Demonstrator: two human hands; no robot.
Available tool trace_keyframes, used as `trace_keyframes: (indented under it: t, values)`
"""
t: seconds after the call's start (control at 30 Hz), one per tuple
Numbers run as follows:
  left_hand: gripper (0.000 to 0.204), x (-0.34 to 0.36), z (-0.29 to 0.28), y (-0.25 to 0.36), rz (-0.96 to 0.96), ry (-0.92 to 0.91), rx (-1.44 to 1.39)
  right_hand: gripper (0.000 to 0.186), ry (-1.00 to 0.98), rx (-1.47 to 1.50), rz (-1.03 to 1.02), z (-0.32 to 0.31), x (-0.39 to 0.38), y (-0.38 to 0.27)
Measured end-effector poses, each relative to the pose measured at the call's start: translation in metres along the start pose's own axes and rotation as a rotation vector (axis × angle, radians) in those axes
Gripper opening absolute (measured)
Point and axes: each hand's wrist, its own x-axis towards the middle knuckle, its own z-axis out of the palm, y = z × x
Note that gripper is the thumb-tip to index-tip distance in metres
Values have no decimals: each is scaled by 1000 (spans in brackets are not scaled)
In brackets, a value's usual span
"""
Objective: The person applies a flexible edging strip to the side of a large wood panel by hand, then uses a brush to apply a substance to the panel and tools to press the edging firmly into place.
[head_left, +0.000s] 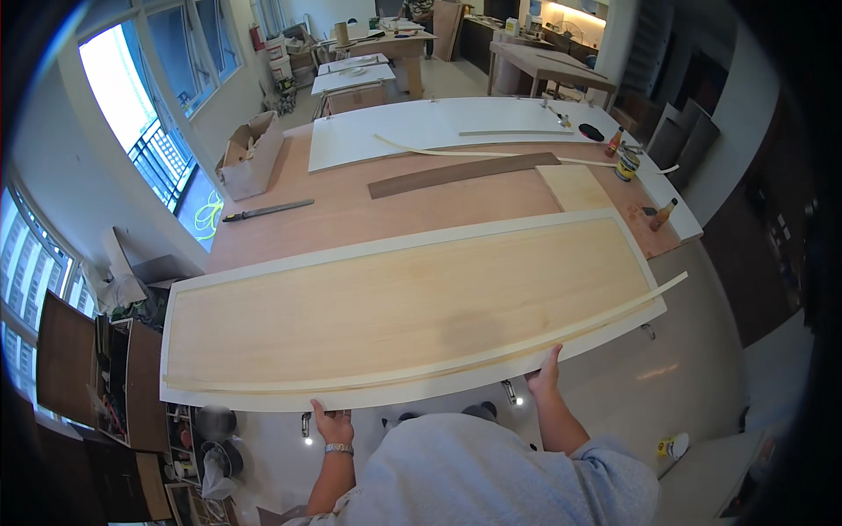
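A long cabinet door (395, 298) with a white border and a pale wood middle lies face up across the near side of the workbench (263, 230). My left hand (333, 425) grips its near edge left of the middle, thumb on top and the other fingers mostly hidden below. Farther right, my right hand (545, 373) holds the same edge in a like way. A thin pale wood strip (605, 316) rests along the door's near side, its right end jutting past the corner. Metal hinges (510, 392) stick out from the near edge, close to each hand.
On the bench lie a file (268, 211), a dark brown strip (460, 177), a white panel (386, 140), a bottle (664, 215) and a yellow can (627, 164). An open box (252, 153) stands at the bench's left. Shelving (145, 386) and a black bucket (222, 460) are at my left.
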Motion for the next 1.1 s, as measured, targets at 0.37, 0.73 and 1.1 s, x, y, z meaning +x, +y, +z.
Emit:
trace_keyframes:
  t: [0.37, 0.73, 1.1]
  values:
    - [46, 8, 13, 5, 8, -124, -131, 81, 209, -22, -204, 25, 7, 11]
    - [41, 2, 3, 11, -30, -67, -132, 45, 68, 76, -9, -3, -3, 4]
    - [38, 26, 20, 16, -22, 172, -139, 39, -29, -141, 32, -39, 20, -15]
